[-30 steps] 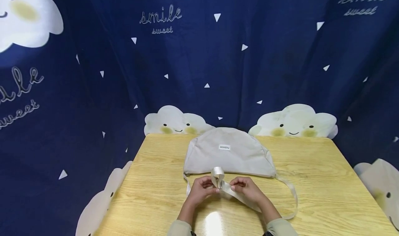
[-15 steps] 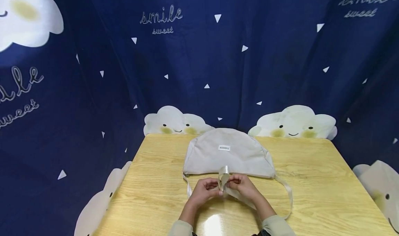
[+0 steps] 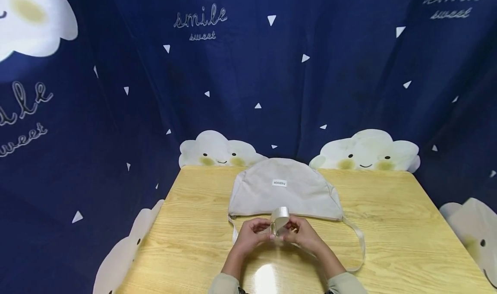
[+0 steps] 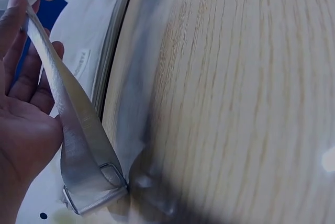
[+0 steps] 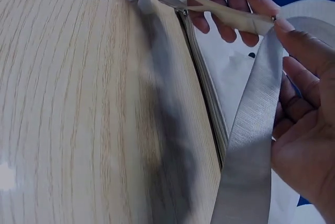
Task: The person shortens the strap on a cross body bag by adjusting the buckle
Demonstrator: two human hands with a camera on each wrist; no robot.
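A light beige half-round bag point(image 3: 285, 199) lies on the table, its zip edge towards me. Its flat strap point(image 4: 63, 93) rises in a small loop above my fingers, just in front of the zip. My left hand point(image 3: 248, 237) pinches the strap at a small metal slider point(image 3: 273, 229). Close against it, my right hand point(image 3: 306, 234) pinches the strap between thumb and fingers. In the left wrist view, the strap ends at a metal ring point(image 4: 112, 174) near the bag's corner. On the right side, the strap point(image 5: 251, 114) runs down past my palm.
The wooden table point(image 3: 388, 225) extends to both sides of the bag. A slack length of strap point(image 3: 361, 244) curves over the table at the right. Behind the table hangs a dark blue curtain point(image 3: 240, 78) with clouds and triangles.
My right hand has moved left along the strap until it is close beside my left hand. The strap loop above the fingers has shifted slightly right and grown wider. The bag stays put.
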